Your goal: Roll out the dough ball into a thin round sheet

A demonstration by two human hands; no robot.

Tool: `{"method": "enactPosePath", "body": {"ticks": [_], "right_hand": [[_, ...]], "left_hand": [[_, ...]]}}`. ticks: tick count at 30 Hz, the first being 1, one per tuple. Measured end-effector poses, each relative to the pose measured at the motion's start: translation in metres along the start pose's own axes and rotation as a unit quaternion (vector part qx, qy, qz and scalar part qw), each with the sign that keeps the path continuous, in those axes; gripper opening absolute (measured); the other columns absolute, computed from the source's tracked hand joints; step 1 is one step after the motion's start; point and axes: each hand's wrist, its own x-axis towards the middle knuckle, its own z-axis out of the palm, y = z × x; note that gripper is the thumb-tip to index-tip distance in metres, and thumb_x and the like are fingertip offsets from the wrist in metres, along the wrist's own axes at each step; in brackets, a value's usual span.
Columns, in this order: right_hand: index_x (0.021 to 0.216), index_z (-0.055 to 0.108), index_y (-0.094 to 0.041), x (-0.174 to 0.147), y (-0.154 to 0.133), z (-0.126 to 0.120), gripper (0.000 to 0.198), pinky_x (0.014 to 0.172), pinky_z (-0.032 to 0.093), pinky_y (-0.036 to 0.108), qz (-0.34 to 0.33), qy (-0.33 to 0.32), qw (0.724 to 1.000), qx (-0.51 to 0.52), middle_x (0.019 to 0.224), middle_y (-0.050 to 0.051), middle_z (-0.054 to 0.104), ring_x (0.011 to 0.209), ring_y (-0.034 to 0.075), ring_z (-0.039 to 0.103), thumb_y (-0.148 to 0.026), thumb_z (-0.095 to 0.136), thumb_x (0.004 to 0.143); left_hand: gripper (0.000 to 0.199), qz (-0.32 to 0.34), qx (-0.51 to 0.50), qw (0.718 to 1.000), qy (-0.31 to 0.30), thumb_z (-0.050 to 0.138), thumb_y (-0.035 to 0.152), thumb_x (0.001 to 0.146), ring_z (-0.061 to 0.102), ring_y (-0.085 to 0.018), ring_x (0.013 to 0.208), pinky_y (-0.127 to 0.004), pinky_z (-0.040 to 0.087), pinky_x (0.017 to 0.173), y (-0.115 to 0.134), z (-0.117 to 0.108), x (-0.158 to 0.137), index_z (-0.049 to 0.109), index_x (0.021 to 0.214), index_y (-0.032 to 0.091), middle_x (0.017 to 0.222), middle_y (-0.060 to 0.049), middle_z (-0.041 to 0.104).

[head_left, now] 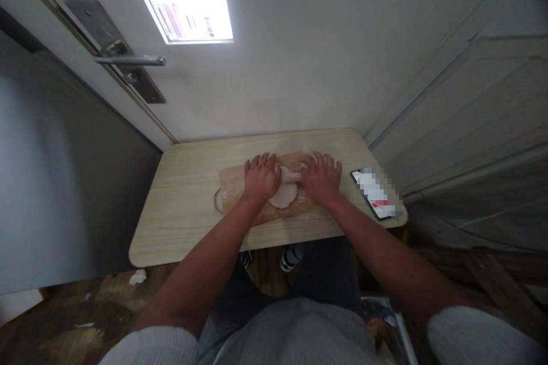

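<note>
A flat, pale round of dough [283,196] lies on a wooden cutting board [233,183], which has a metal ring handle at its left end. Across the dough's far part rests a short, pale rolling pin [291,175]. My left hand [262,175] is closed over the pin's left end, and my right hand [321,177] over its right end. Only the pin's middle shows between them; both ends are hidden beneath my hands. The dough's near edge sticks out toward me.
The board lies on a light wood table [184,199] pushed against a white door with a metal handle [132,61]. A phone [377,194] lies near the table's right edge. A crumpled white scrap [137,277] is on the floor at left.
</note>
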Motion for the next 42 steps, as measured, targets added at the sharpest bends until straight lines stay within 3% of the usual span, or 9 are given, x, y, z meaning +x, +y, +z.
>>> {"method": "enactPosePath", "body": {"ticks": [19,27,34,42], "right_hand": [[0.139,0.055,-0.025,0.039,0.001,0.015,0.048,0.107,0.026,0.06,0.023,-0.04,0.999,0.017,0.146,0.012,0.052,0.13,0.034,0.041,-0.041,0.038,0.097],[0.141,0.054,-0.025,0.057,0.001,0.02,0.049,0.103,0.031,0.06,0.025,-0.061,0.998,0.001,0.145,0.013,0.053,0.128,0.035,0.043,-0.041,0.038,0.097],[0.14,0.054,-0.024,0.073,0.0,0.024,0.051,0.106,0.028,0.062,0.033,-0.073,0.996,0.029,0.145,0.012,0.053,0.13,0.036,0.043,-0.04,0.04,0.094],[0.141,0.054,-0.023,0.073,-0.001,0.02,0.051,0.106,0.029,0.061,0.029,-0.075,0.997,0.021,0.145,0.013,0.053,0.129,0.036,0.044,-0.038,0.04,0.094]], "left_hand": [[0.05,-0.008,-0.019,0.997,-0.076,0.032,0.044,0.099,0.05,-0.031,0.127,-0.052,0.039,0.105,-0.016,0.008,0.045,0.048,0.144,0.029,0.146,-0.007,0.054],[0.05,-0.011,-0.031,0.996,-0.086,0.03,0.046,0.1,0.046,-0.03,0.133,-0.053,0.038,0.107,-0.02,0.01,0.062,0.047,0.144,0.03,0.148,-0.007,0.051],[0.048,-0.01,-0.036,0.996,-0.086,0.03,0.045,0.1,0.047,-0.031,0.131,-0.056,0.037,0.106,-0.023,0.012,0.075,0.051,0.14,0.029,0.145,-0.008,0.054],[0.046,-0.007,-0.035,0.996,-0.083,0.032,0.044,0.101,0.045,-0.031,0.132,-0.055,0.036,0.107,-0.023,0.014,0.076,0.052,0.139,0.029,0.146,-0.008,0.052]]}}
